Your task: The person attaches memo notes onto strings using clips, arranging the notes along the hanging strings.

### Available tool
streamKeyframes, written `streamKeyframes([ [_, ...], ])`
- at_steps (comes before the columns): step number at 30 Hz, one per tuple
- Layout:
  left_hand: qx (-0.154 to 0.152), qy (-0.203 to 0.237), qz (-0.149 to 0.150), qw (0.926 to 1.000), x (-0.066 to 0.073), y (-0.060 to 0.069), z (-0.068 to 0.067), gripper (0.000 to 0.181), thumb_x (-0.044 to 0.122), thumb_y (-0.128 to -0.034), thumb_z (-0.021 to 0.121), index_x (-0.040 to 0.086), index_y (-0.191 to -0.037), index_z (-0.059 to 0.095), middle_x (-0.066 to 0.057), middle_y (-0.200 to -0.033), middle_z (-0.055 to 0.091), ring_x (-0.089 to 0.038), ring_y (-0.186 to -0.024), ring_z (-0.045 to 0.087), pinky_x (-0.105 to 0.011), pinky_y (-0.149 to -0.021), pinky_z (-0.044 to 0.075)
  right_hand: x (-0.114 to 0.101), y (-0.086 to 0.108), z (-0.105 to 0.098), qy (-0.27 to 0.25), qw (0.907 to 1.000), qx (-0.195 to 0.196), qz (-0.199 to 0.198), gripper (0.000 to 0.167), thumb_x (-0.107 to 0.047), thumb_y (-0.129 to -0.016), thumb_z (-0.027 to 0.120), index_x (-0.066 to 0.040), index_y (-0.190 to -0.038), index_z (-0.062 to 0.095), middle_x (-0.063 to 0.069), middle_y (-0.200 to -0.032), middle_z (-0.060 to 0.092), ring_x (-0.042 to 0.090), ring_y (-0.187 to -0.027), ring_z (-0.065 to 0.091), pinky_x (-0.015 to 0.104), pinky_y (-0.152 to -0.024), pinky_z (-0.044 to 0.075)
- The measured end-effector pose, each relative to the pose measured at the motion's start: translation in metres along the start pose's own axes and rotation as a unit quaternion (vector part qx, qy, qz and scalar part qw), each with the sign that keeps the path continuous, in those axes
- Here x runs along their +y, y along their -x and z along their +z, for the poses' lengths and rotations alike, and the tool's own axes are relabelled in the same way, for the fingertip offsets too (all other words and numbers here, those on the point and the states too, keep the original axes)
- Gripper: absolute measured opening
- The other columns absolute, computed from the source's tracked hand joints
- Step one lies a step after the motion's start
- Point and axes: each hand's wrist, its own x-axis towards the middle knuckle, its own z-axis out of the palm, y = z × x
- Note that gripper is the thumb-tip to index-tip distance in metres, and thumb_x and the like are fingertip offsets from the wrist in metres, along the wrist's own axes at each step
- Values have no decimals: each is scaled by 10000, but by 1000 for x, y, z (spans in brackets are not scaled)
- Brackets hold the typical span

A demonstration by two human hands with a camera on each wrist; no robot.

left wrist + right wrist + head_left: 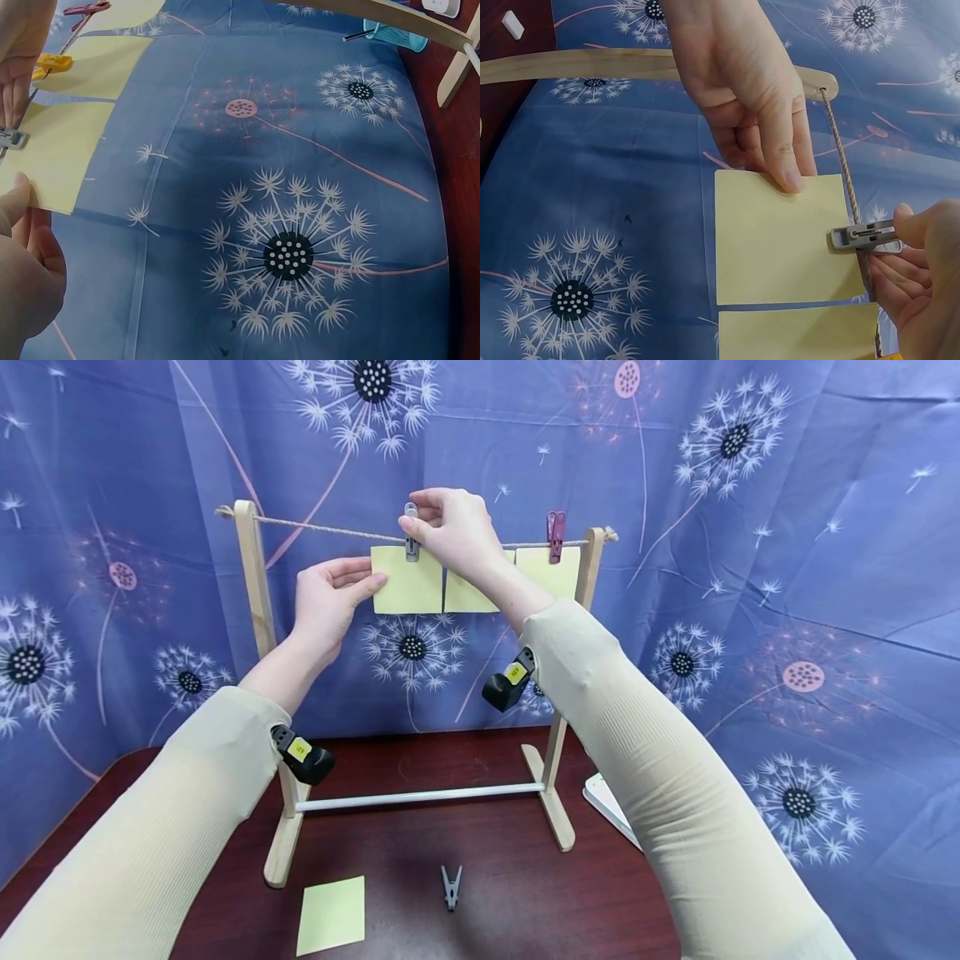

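My left hand pinches the left edge of a yellow paper note between thumb and fingers. At that note's top edge, my right hand holds a grey clothespin by its upper end. In the right wrist view the clothespin straddles the rope and overlaps the note. To the right hang a second note, partly behind my right arm, and a third note under a maroon clothespin. A yellow clothespin is on the second note in the left wrist view.
The rope spans a wooden frame with a white lower bar. On the dark red table lie a loose yellow note and a grey clothespin. A white object sits at right, partly behind my sleeve.
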Motion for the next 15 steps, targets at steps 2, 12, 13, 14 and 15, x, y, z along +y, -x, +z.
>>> streamKeyframes([
  [2, -15, -44, -16, 10000, -1, 1, -1, 402, 88, -842, 763, -68, -1197, 655, 144, -775, 698, 18, -816, 664, -185, -865, 489, -1, 0, 0, 13, 10000, 7, 31, 459, -300, -957, 634, -129, -1377, 566, 11, -1299, 653, 80, -1146, 629, 177, -958, 464],
  [12, -28, -168, -32, 9998, -8, 3, -7, 392, 84, -838, 767, -50, -1193, 666, 127, -792, 707, 16, -824, 667, -157, -834, 489, -1, 2, 1, -3, 9998, 181, -37, 460, -292, -953, 641, -128, -1376, 566, 11, -1320, 640, 75, -1155, 633, 168, -968, 459],
  [13, -29, -158, -30, 9999, -8, 3, -7, 394, 86, -837, 769, -48, -1193, 667, 122, -798, 711, 15, -826, 668, -158, -837, 490, -1, 2, 1, -47, 9997, 209, -70, 461, -282, -952, 643, -123, -1378, 564, 18, -1322, 638, 79, -1158, 633, 163, -967, 460],
  [14, -28, -153, -30, 9999, -8, 3, -8, 392, 85, -838, 767, -47, -1193, 667, 122, -800, 712, 14, -828, 669, -159, -842, 491, 0, 2, 1, -102, 9996, 238, -103, 465, -270, -952, 645, -114, -1381, 558, 28, -1326, 636, 84, -1164, 631, 160, -967, 460],
  [15, -27, -149, -28, 9999, -8, 4, -9, 390, 84, -839, 766, -47, -1193, 667, 122, -800, 713, 14, -829, 670, -162, -847, 491, 0, 2, 2, -172, 9994, 272, -142, 467, -258, -952, 646, -107, -1384, 554, 36, -1329, 633, 88, -1168, 630, 156, -965, 460],
])
